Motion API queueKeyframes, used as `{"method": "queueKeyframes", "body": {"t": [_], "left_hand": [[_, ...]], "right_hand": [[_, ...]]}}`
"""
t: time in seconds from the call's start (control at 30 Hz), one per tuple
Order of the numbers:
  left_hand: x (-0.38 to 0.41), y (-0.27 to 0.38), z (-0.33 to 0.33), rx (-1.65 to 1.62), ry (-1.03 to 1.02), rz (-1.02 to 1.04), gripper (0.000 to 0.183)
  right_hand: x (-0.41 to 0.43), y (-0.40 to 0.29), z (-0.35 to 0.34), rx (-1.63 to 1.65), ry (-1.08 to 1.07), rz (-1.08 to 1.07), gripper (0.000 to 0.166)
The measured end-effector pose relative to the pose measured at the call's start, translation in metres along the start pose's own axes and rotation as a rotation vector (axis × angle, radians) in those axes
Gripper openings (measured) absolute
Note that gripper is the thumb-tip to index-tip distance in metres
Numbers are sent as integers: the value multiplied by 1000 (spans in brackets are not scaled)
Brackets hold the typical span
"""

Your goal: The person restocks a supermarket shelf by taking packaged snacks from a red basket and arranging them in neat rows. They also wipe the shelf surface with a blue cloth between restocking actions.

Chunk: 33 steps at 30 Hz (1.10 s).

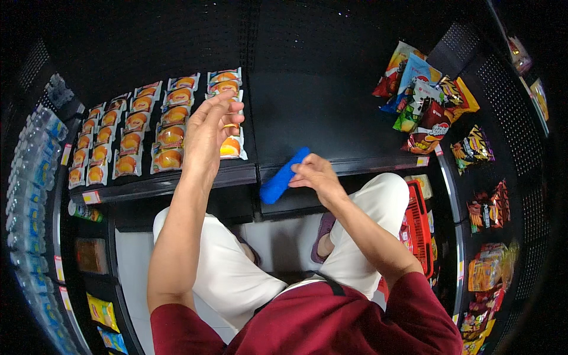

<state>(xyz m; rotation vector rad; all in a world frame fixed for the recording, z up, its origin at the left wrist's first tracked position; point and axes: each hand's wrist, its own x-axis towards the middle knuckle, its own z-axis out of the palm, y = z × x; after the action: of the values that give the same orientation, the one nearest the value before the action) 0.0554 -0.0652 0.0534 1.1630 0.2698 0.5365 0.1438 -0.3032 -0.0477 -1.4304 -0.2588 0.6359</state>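
My right hand (317, 179) grips a folded blue cloth (284, 176) between thumb and fingers, over the front edge of the black shelf (310, 120). My left hand (213, 126) is raised above the rightmost row of packaged buns (230, 148), with its fingers apart and bent and nothing in it. Part of that row is hidden behind the hand. Further left, more wrapped buns (170, 135) lie in several rows on the same shelf level.
A pile of snack bags (428, 126) lies at the shelf's right end. A red plastic basket (419, 226) stands beside my right knee. Water bottles (33, 199) line the left side shelf, and more snack packs (488, 213) fill the right one.
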Motion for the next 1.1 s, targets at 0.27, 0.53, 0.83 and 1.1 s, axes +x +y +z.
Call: {"method": "queueKeyframes", "body": {"t": [0.27,0.53,0.83,1.1], "left_hand": [[-6,6,-14,-17,37,-13,37],[-10,13,-7,-6,40,-12,38],[-16,2,4,17,-83,-48,30],[-34,-46,34,214,-439,-249,24]], "right_hand": [[-6,-103,-16,-580,78,-586,14],[3,-30,12,-1369,-146,-727,41],[19,-14,27,-1432,-54,-859,35],[121,-10,26,-1459,-1,-802,37]]}}
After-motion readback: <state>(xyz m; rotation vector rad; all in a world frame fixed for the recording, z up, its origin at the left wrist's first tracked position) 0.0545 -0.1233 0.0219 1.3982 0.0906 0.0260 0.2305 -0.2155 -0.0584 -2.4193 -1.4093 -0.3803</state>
